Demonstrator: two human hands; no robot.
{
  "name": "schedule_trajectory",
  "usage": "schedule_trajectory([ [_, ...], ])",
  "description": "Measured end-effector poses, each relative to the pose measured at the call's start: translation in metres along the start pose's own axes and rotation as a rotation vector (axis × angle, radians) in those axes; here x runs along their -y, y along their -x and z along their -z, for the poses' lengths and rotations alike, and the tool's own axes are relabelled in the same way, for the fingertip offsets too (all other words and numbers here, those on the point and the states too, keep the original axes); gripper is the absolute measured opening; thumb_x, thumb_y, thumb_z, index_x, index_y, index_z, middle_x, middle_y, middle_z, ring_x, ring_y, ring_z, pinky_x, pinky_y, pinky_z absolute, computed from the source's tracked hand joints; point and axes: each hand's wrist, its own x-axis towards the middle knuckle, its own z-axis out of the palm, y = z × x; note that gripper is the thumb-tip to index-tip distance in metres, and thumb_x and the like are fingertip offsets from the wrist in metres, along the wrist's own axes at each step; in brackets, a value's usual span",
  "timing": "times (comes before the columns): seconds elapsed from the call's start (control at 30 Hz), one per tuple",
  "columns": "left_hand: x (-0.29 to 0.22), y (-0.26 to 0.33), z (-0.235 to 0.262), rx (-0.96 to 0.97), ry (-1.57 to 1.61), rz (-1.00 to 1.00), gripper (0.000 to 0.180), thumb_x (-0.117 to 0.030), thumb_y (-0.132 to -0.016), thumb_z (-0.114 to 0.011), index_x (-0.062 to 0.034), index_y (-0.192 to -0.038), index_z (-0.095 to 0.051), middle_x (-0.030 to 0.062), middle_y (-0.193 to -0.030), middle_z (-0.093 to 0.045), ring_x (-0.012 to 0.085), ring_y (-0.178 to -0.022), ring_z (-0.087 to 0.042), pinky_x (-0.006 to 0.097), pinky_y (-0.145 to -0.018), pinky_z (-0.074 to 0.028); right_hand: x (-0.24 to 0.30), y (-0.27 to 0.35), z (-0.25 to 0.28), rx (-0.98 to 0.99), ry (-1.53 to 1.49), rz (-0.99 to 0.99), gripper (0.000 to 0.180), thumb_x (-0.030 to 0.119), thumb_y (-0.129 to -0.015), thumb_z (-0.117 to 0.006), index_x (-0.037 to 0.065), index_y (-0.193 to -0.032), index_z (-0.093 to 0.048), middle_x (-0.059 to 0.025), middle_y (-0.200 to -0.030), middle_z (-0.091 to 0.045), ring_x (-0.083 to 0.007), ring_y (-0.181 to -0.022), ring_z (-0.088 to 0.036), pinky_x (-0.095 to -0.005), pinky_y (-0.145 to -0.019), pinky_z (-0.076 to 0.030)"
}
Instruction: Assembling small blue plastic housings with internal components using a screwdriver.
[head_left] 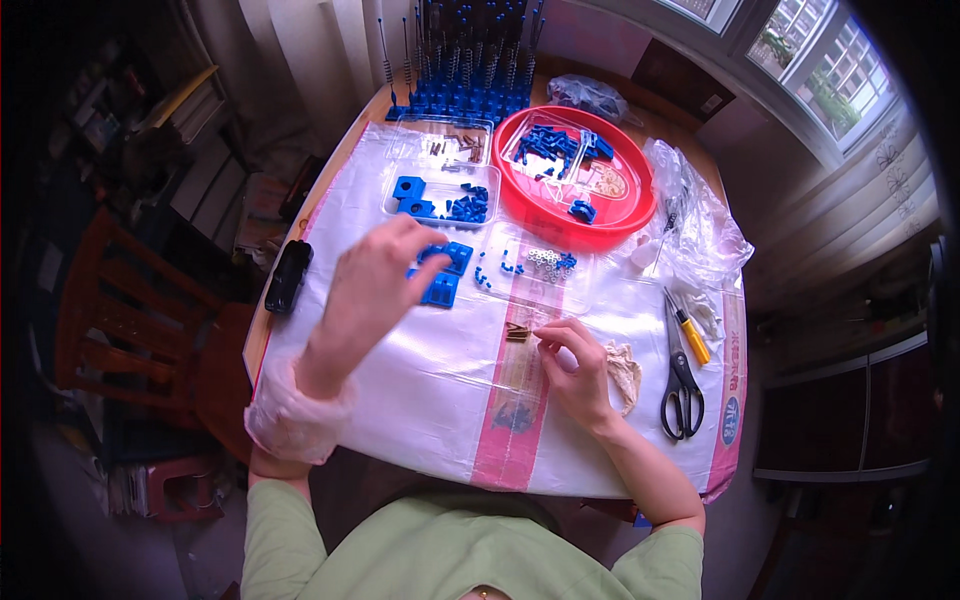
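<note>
Table (pixel 420 370) holds 1 red tray (pixel 620 205); left hand (pixel 374 275) overlaps blue blocks (pixel 440 291).

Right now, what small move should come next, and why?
Probably pinch one of the brass pieces with the right hand: its fingers are right beside them, whereas the left hand is over or at the blue blocks.

Daylight enters at the upper right through a white-framed window (pixel 758 48), with a pale building (pixel 850 62) visible outside. A pale curtain with a dark floral pattern (pixel 890 180) hangs beside it; a plain cream curtain (pixel 322 50) hangs at the upper left. A brown slatted wooden chair (pixel 110 312) stands left of the light wooden table (pixel 258 335), a dark, pale-edged cabinet (pixel 820 415) right.
</note>
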Motion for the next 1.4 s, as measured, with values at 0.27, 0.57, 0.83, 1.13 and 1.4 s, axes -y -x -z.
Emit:
schedule_trajectory([
  [0.27, 0.125, -0.129, -0.016, -0.056, -0.317, 0.328, 0.016, -0.016, -0.092, -0.072, -0.0111, -0.103, -0.083, 0.0146, -0.098, -0.079, 0.0324, -0.097, -0.076, 0.043, -0.09, -0.06, 0.001, -0.006, -0.006, 0.038, -0.008, 0.038, 0.029, -0.012, -0.082, -0.071, -0.001, -0.109, -0.072, -0.0111, -0.104, -0.069, -0.0215, -0.086, -0.07, -0.0322, -0.076, -0.058],
  [0.57, 0.213, -0.205, -0.102, 0.174, -0.235, 0.321, 0.015, -0.009, -0.087, -0.076, -0.0153, -0.098, -0.084, 0.017, -0.109, -0.078, 0.0358, -0.107, -0.075, 0.048, -0.096, -0.058, 0.002, -0.003, 0.0, 0.046, -0.006, -0.01, 0.025, -0.012, -0.083, -0.073, -0.001, -0.106, -0.073, -0.0105, -0.102, -0.07, -0.0198, -0.085, -0.07, -0.0302, -0.073, -0.057],
  [0.83, 0.206, -0.214, -0.125, 0.149, -0.271, 0.317, 0.015, -0.009, -0.087, -0.074, -0.0129, -0.098, -0.082, 0.019, -0.107, -0.078, 0.0378, -0.105, -0.075, 0.049, -0.092, -0.059, 0.0, -0.001, 0.001, 0.047, -0.007, -0.02, 0.022, -0.011, -0.086, -0.073, 0.0, -0.106, -0.073, -0.0085, -0.103, -0.07, -0.0161, -0.082, -0.07, -0.0263, -0.066, -0.056],
  [1.13, 0.191, -0.22, -0.129, 0.114, -0.423, 0.269, 0.019, -0.011, -0.087, -0.073, -0.0049, -0.104, -0.079, 0.0227, -0.108, -0.077, 0.0399, -0.104, -0.075, 0.049, -0.09, -0.06, 0.0, -0.002, 0.0, 0.054, -0.014, -0.02, 0.021, -0.009, -0.087, -0.074, 0.0, -0.106, -0.073, -0.008, -0.104, -0.07, -0.0152, -0.079, -0.069, -0.0265, -0.065, -0.055],
  [1.4, 0.187, -0.217, -0.116, 0.103, -0.477, 0.288, 0.019, -0.008, -0.088, -0.071, -0.0031, -0.104, -0.078, 0.0225, -0.109, -0.077, 0.0398, -0.105, -0.075, 0.049, -0.09, -0.06, 0.003, -0.003, 0.0, 0.074, -0.016, -0.021, 0.021, -0.009, -0.088, -0.073, -0.001, -0.108, -0.072, -0.009, -0.105, -0.069, -0.0169, -0.082, -0.069, -0.028, -0.068, -0.056],
])
